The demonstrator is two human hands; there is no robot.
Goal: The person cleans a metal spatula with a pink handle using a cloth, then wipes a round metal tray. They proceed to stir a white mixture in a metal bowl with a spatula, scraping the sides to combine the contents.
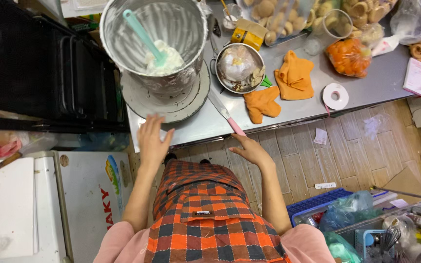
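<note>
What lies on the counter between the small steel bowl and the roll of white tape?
In the head view, two orange cloths lie between the steel bowl and the tape roll.

The person wears a checked apron [205,214] with orange, red and dark blue squares. It has a big pocket on the front with a small dark tag in the middle. Under it is a pink top with short sleeves [118,243]. Both arms are bare, and the left hand [153,140] and right hand [252,151] have no gloves.
</note>
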